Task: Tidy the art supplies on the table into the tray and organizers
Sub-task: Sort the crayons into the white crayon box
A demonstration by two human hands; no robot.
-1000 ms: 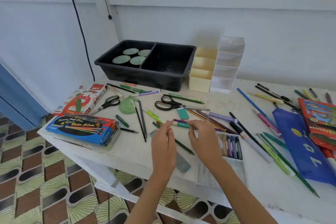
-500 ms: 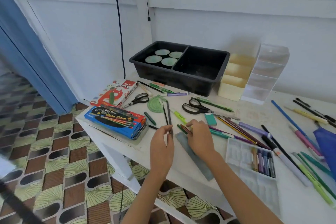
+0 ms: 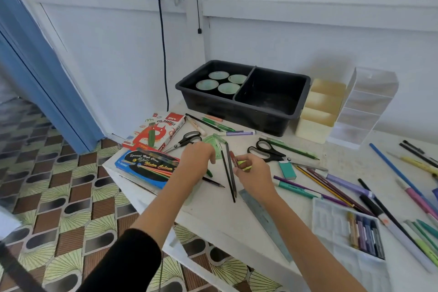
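Since 0.5 s ago: the yellow-green highlighter is off the table and in the right hand. The left hand has shifted left, toward the watercolour box. The view has also swung left and closer.

Right hand: fingers curled, pinching the highlighter together with a red-brown pencil, both held just above the table.

Left hand: palm down, fingers pointing at the tabletop over a green pen. Fingertips probably touch it, but the hand hides the contact, so I can't tell if it's gripping anything.

Two dark pencils lie side by side between the hands, tips toward the near edge. A grey ruler lies just right of them, under the right forearm.

The black tray sits at the back against the wall, with four round dishes in its left compartment. A cream organizer touches its right side, and a clear organizer is next to that.

Still loose on the table: black scissors, teal eraser, oil pastels box, and pencils and markers spread to the right.
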